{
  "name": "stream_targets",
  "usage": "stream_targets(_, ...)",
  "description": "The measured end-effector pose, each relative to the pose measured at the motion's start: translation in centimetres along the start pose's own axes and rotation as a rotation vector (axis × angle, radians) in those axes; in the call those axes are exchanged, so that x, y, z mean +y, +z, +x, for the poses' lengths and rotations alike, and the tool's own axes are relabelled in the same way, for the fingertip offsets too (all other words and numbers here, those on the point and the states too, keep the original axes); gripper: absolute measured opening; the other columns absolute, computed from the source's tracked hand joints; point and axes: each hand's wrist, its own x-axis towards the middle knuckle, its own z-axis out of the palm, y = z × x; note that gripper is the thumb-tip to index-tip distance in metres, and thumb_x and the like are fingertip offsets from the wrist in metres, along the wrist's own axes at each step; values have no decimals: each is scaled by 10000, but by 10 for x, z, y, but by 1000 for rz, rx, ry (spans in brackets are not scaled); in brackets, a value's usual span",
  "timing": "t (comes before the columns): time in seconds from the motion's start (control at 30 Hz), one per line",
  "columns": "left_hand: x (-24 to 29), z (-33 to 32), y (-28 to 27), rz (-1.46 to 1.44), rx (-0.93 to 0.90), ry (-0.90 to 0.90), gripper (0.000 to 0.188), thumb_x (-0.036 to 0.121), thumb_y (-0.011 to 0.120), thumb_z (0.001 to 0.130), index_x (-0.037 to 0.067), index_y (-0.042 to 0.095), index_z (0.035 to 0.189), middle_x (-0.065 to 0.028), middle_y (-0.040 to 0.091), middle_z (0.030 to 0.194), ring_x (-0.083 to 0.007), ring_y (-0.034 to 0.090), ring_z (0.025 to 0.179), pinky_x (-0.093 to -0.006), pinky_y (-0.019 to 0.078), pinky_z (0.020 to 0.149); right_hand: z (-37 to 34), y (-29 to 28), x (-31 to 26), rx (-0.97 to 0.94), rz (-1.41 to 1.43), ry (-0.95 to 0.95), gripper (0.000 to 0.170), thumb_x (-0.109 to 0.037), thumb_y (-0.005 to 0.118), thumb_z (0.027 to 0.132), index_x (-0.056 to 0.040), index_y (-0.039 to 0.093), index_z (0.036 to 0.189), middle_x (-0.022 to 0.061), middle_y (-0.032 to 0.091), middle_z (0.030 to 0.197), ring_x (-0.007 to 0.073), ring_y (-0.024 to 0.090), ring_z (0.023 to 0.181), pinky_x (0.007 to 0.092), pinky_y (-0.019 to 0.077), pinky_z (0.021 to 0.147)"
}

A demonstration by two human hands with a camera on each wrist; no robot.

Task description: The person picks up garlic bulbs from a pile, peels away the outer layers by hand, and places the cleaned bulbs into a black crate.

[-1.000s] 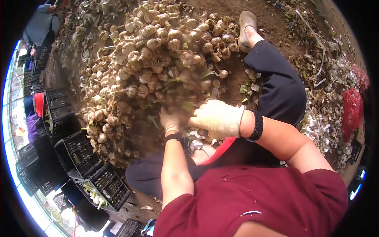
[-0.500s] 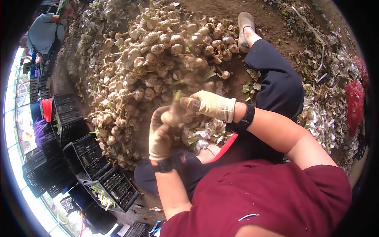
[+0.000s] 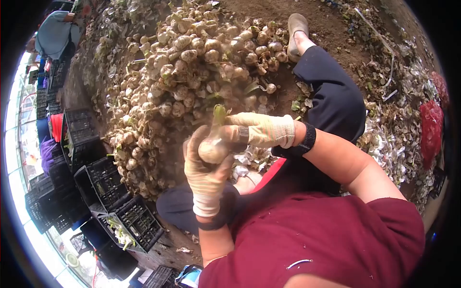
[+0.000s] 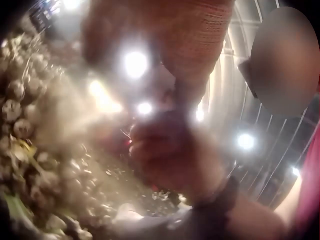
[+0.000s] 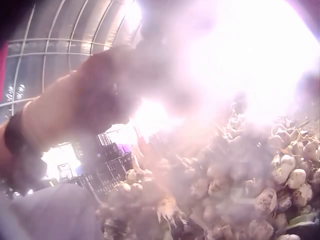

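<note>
A garlic bulb [image 3: 212, 150] with a green-tipped stem [image 3: 219, 115] pointing up is held in the gloved left hand [image 3: 205, 177], fingers and thumb curled round it. From the right, the gloved right hand [image 3: 259, 129] pinches at the stem just above the bulb; a dark band wraps its thumb. In the left wrist view the left hand [image 4: 195, 40] looms at the top, with the blurred right hand [image 4: 175, 155] below. The right wrist view shows the left hand [image 5: 107, 85] in glare. A big heap of garlic [image 3: 177, 67] lies beyond both hands.
Black crates [image 3: 137, 225] stand along the left, one with cut stems. Loose peelings [image 3: 384, 139] and a red mesh bag [image 3: 431, 129] lie at the right. The person's bent leg [image 3: 336, 96] borders the heap; another person [image 3: 55, 36] is at the upper left.
The left hand has come up from the heap with a bulb and turned it stem upward. The right hand has moved from beside it onto the stem.
</note>
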Motion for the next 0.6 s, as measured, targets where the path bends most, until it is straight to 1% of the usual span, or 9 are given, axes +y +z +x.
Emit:
stream_targets(0.07, 10, -2, 3, -470, -49, -266, 560, 97, 711, 742, -18, 492, 1244, -87, 590, 1128, -162, 570, 1010, -279, 455, 889, 2, 2, -1, -49, 57, -90, 408, -327, 485, 969, 33, 545, 1151, 99, 635, 1002, 144, 554, 929, 318, 454, 826)
stream_targets(0.17, 4, 2, 12, -479, 12, -193, 575, 134, 708, 757, -21, 473, 1258, -98, 574, 1121, -172, 572, 1005, -289, 444, 906, 8, 2, -5, -36, -168, -113, 359, -286, 499, 956, 37, 556, 1101, 137, 636, 936, 160, 567, 917, 336, 459, 816)
stream_targets(0.2, 8, -1, 20, -398, 91, -151, 598, 116, 714, 750, -19, 460, 1274, -97, 563, 1110, -177, 564, 1011, -298, 439, 914, 7, -1, 6, 96, -428, -312, 319, -252, 513, 946, 35, 562, 1077, 118, 635, 921, 148, 566, 900, 321, 464, 801)
stream_targets(0.27, -14, 3, 15, 372, 177, 430, 686, -3, 709, 708, 14, 426, 1333, -73, 521, 1107, -196, 574, 976, -323, 434, 928, 8, 14, 6, 286, -79, 7, 260, -195, 521, 935, 15, 570, 1080, 74, 635, 931, 120, 556, 899, 299, 466, 792)
stream_targets(0.33, -23, 7, 18, 235, 167, 455, 669, 56, 686, 746, 15, 404, 1351, -80, 525, 1121, -198, 578, 960, -315, 448, 899, 7, 22, 12, 287, 102, -15, 243, -177, 528, 929, 4, 573, 1086, 52, 633, 947, 104, 547, 908, 290, 464, 801)
stream_targets(0.4, -9, 1, 16, -459, 69, 4, 654, 140, 627, 800, 6, 357, 1380, -118, 528, 1161, -197, 547, 1042, -296, 453, 882, 6, 21, 15, 290, 290, -33, 229, -159, 535, 924, -8, 575, 1092, 30, 631, 963, 89, 537, 917, 281, 462, 809)
stream_targets(0.47, 12, 2, 21, -831, 43, -212, 792, 485, 548, 809, 0, 325, 1395, -129, 572, 1181, -239, 573, 1044, -353, 457, 899, 7, 19, 12, 172, 218, -223, 237, -141, 532, 918, -20, 574, 1117, 8, 623, 991, 74, 523, 933, 270, 453, 839)
stream_targets(0.53, 14, 8, 2, -880, -90, -441, 858, 609, 494, 784, 14, 351, 1384, -120, 585, 1171, -262, 588, 1022, -382, 434, 936, 9, 10, 18, -59, 148, -51, 263, -123, 500, 912, -16, 565, 1142, 14, 623, 1015, 73, 520, 953, 265, 440, 872)
stream_targets(0.6, -10, 13, -22, -809, -176, -510, 698, 536, 482, 850, -1, 474, 1295, -133, 589, 1168, -243, 582, 1030, -377, 445, 912, 2, 26, 10, 181, -206, -216, 258, -116, 475, 911, -15, 571, 1127, 17, 626, 970, 73, 526, 909, 257, 460, 808)
